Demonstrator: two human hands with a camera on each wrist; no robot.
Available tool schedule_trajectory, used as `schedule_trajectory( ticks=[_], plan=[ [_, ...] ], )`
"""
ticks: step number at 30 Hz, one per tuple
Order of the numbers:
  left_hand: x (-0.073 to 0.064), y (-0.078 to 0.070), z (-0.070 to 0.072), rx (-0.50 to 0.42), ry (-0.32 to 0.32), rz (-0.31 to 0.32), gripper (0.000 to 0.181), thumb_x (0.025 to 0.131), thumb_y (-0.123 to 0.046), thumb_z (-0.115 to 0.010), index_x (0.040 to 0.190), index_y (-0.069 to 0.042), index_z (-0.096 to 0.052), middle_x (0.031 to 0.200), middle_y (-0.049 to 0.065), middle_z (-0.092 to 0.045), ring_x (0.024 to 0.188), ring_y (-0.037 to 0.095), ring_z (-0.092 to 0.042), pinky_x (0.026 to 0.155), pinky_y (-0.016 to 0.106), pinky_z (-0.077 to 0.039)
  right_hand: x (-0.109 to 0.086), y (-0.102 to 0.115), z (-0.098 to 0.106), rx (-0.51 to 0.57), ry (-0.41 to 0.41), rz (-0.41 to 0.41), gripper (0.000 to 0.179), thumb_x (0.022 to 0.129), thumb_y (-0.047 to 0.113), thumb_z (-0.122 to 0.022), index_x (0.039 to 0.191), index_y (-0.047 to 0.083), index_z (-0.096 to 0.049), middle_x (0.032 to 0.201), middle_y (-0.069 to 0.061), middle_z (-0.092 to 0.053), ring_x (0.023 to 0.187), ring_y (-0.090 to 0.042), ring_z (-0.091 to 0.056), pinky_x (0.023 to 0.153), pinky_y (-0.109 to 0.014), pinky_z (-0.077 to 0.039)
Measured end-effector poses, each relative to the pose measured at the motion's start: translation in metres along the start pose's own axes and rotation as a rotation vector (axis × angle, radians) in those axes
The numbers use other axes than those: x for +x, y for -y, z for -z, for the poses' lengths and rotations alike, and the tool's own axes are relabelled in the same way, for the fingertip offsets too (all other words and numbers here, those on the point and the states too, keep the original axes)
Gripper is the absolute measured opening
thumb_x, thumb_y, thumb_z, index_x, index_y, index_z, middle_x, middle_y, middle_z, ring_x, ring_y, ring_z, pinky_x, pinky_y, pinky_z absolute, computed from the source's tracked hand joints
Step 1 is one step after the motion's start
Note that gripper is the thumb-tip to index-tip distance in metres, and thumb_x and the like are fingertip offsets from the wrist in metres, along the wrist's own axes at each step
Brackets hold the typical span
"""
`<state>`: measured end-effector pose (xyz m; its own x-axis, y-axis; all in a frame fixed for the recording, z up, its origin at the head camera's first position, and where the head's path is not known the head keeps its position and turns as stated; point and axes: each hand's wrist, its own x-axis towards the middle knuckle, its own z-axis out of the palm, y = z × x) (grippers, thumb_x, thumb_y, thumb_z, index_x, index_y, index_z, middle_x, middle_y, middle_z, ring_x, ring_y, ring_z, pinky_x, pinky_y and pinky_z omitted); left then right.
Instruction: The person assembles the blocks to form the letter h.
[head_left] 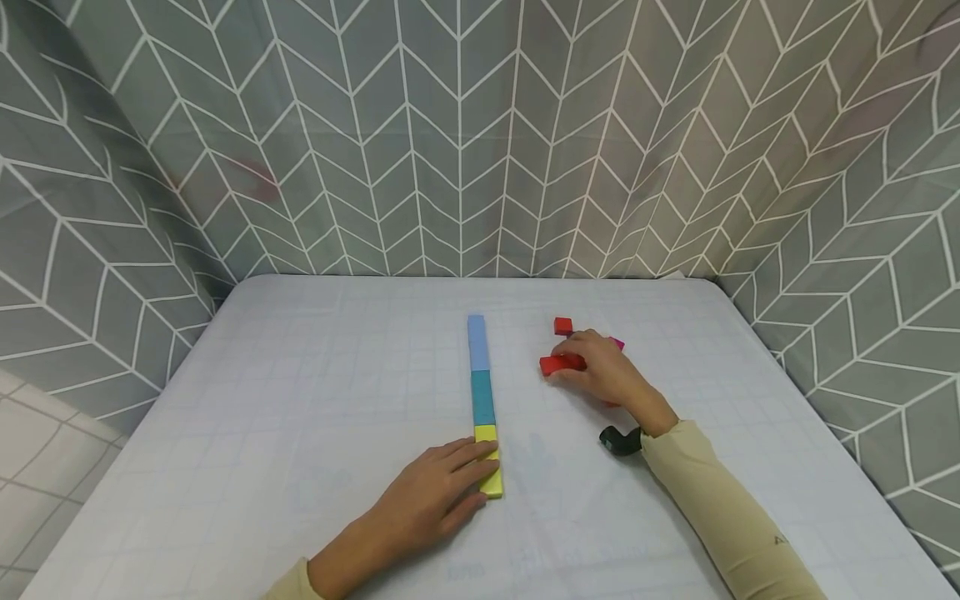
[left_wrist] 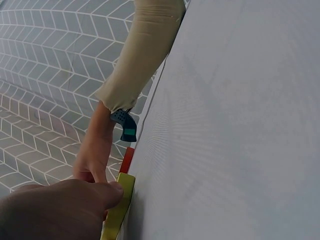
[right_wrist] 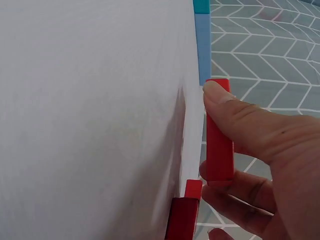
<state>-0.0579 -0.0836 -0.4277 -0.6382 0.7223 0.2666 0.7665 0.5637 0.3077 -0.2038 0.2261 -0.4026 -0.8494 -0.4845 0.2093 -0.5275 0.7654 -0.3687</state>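
My left hand (head_left: pixel 435 492) rests with its fingers laid across a yellow block (head_left: pixel 491 487); its thumb lies beside the near end. The yellow block (left_wrist: pixel 118 212) also shows by the thumb in the left wrist view. Beyond it, a teal block (head_left: pixel 483 398) and a light blue block (head_left: pixel 477 342) continue the straight row end to end. To the right, my right hand (head_left: pixel 603 367) pinches a long red block (right_wrist: pixel 220 150) between thumb and fingers. In the right wrist view this block appears raised off the table.
A small red block (head_left: pixel 563 326) lies just beyond the right hand. A magenta block (head_left: pixel 617 342) and an orange-red piece (head_left: pixel 612 404) are mostly hidden by that hand. A dark curved device (head_left: pixel 619 442) sits at the right wrist. Patterned curtains (head_left: pixel 480 150) surround the white table (head_left: pixel 300 375).
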Motion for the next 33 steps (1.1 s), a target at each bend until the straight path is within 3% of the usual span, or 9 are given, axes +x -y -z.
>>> schedule_trajectory(
  ticks=[7, 12, 25, 33],
  plan=[
    [0.001, 0.0, 0.0, -0.007, 0.015, 0.015, 0.045, 0.094, -0.037, -0.055, 0.135, -0.021, -0.05, 0.142, -0.007, -0.039, 0.13, 0.015, -0.034, 0.099, 0.041, -0.038, 0.003, 0.011, -0.001, 0.061, -0.003, -0.002, 0.033, 0.079, 0.026, -0.076, 0.109, 0.011, -0.068, 0.105, 0.0, -0.062, 0.104, -0.02, -0.051, 0.085, -0.038, -0.048],
    [0.001, 0.0, -0.001, -0.02, 0.007, 0.013, 0.045, 0.093, -0.037, -0.056, 0.135, -0.02, -0.05, 0.142, -0.006, -0.041, 0.13, 0.02, -0.035, 0.099, 0.043, -0.038, 0.006, 0.022, -0.006, 0.03, 0.033, 0.03, 0.035, 0.08, 0.03, -0.075, 0.109, 0.011, -0.068, 0.104, 0.001, -0.064, 0.107, -0.02, -0.052, 0.086, -0.038, -0.048],
    [0.002, 0.0, 0.001, -0.05, 0.015, 0.025, 0.043, 0.093, -0.036, -0.056, 0.133, -0.021, -0.052, 0.142, -0.007, -0.04, 0.131, 0.019, -0.034, 0.1, 0.043, -0.037, 0.012, 0.039, -0.015, 0.015, 0.049, 0.072, 0.034, 0.081, 0.033, -0.073, 0.109, 0.016, -0.068, 0.099, 0.007, -0.06, 0.092, -0.01, -0.053, 0.076, -0.025, -0.049],
    [0.002, 0.0, -0.001, -0.053, 0.019, 0.029, 0.044, 0.093, -0.037, -0.056, 0.134, -0.022, -0.051, 0.142, -0.007, -0.039, 0.131, 0.019, -0.034, 0.1, 0.043, -0.037, 0.019, 0.049, -0.023, -0.014, 0.052, 0.061, 0.033, 0.081, 0.036, -0.072, 0.108, 0.016, -0.068, 0.098, 0.006, -0.06, 0.089, -0.009, -0.053, 0.075, -0.022, -0.049]
  ],
)
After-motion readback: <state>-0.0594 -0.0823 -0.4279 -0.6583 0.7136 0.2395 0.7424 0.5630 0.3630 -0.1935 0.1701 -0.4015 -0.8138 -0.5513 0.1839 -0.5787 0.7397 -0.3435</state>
